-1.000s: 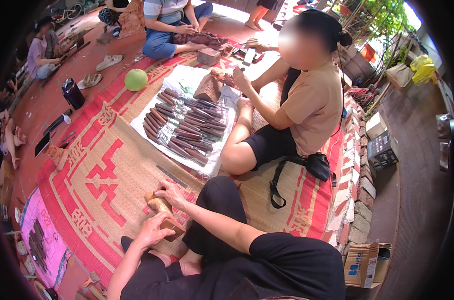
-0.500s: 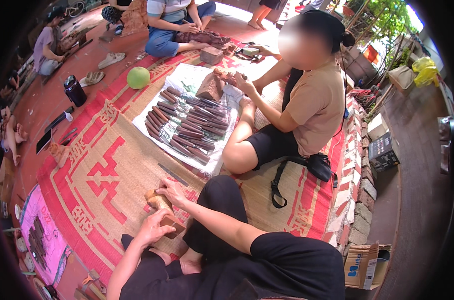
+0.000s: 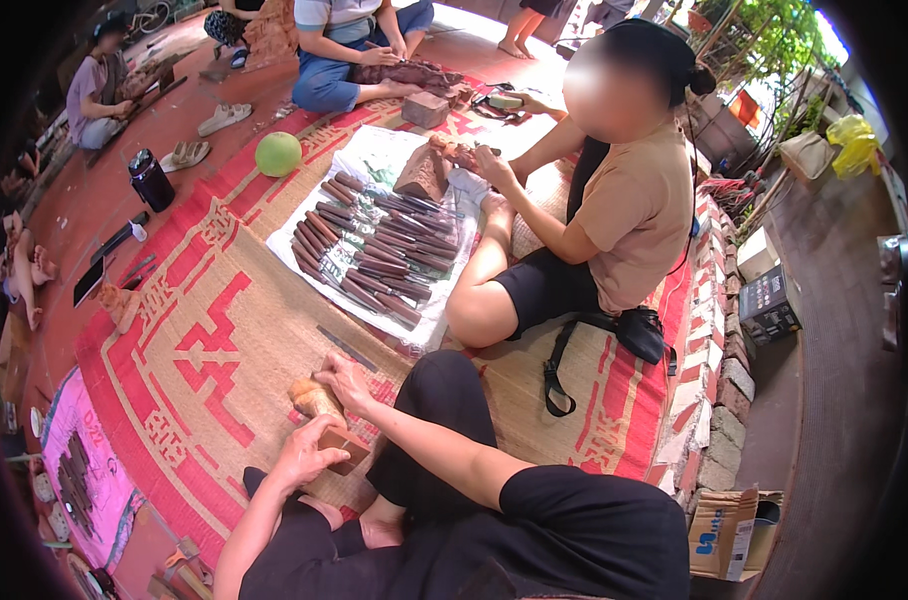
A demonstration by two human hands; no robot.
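Note:
A small wooden carving point(image 3: 316, 398), pale tan and rounded at the top, is tilted over the mat in front of my crossed legs. It seems to rise from a reddish-brown rectangular block point(image 3: 348, 452). My left hand point(image 3: 310, 452) is wrapped round its lower part, with the thumb along the block. Close against the carving's right side is my right hand point(image 3: 348, 384), its fingers bent together. Whatever those fingers hold, if anything, is too small to make out. A thin grey flat strip point(image 3: 346, 346) lies on the mat just beyond my right hand.
Several brown-handled carving tools point(image 3: 379, 262) lie on a white cloth point(image 3: 286, 240) ahead. A person point(image 3: 629, 205) sits at the right, working a carving. A green ball point(image 3: 277, 155), a dark flask point(image 3: 150, 182) and a pink cloth with tools point(image 3: 109, 500) lie leftward on the patterned mat point(image 3: 189, 400) and floor.
My right hand has moved slightly to the right along the carving, uncovering more of its rounded top. My left hand keeps its hold, and the block is turned a little.

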